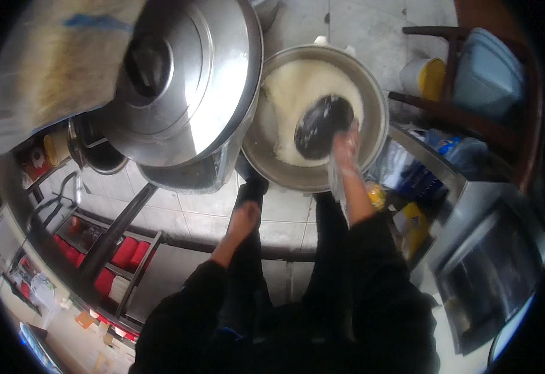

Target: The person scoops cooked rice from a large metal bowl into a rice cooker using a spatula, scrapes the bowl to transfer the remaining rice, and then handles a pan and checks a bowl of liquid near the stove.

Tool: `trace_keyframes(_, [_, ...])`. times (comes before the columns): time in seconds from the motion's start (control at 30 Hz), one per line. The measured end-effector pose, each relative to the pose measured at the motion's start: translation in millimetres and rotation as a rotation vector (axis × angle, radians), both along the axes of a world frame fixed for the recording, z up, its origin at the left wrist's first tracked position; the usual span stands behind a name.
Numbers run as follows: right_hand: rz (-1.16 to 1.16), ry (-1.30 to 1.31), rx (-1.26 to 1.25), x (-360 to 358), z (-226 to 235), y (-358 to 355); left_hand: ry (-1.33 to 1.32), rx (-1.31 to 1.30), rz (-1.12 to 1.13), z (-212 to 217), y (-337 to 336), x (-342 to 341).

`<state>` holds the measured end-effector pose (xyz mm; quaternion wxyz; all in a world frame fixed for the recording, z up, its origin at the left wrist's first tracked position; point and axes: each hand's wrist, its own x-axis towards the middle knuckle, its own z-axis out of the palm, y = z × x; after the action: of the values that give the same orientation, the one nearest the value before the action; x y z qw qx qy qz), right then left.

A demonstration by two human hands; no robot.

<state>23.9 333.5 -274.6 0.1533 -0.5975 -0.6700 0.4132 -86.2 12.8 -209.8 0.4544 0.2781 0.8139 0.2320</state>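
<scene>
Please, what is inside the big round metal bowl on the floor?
The metal bowl holds a white mass, and a dark round scoop held by the right hand. The bowl's bottom under them is covered. The left hand hangs outside it.

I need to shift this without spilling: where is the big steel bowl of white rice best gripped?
Grip the steel bowl by its bare rolled rim, on the near edge toward the person. The right hand already presses a dark scoop inside, so the left hand is free.
</scene>
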Motion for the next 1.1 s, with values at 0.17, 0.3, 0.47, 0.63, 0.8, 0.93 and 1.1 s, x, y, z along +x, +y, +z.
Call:
trace_keyframes(0.17, [0.018,-0.362,-0.077,-126.3,-90.3,45.1,0.281,-0.1,0.326,-153.1,37.4,-46.4])
trace_keyframes(0.3, [-0.011,-0.463,0.004,-170.2,-135.6,30.2,0.464,-0.213,0.202,-149.7,84.2,-56.4])
trace_keyframes(0.47, [0.102,-0.544,0.047,-195.0,-174.9,16.7,0.428,-0.21,0.312,-156.0,80.1,-46.4])
trace_keyframes(0.63, [0.076,-0.503,-0.003,-183.1,-188.5,33.6,0.391,-0.209,0.391,-160.2,71.7,-43.2])
trace_keyframes(0.8, [-0.011,-0.457,0.001,-152.8,-167.3,50.4,0.346,-0.179,0.46,-171.6,68.7,-52.3])
trace_keyframes(0.93, [0.027,-0.221,0.032,-101.9,-209.1,57.4,0.287,-0.142,0.563,-177.4,57.1,-45.8])
trace_keyframes(1.1, [0.104,0.092,-0.119,-24.0,-245.4,77.4,0.111,0.096,0.657,-204.9,20.6,-41.2])
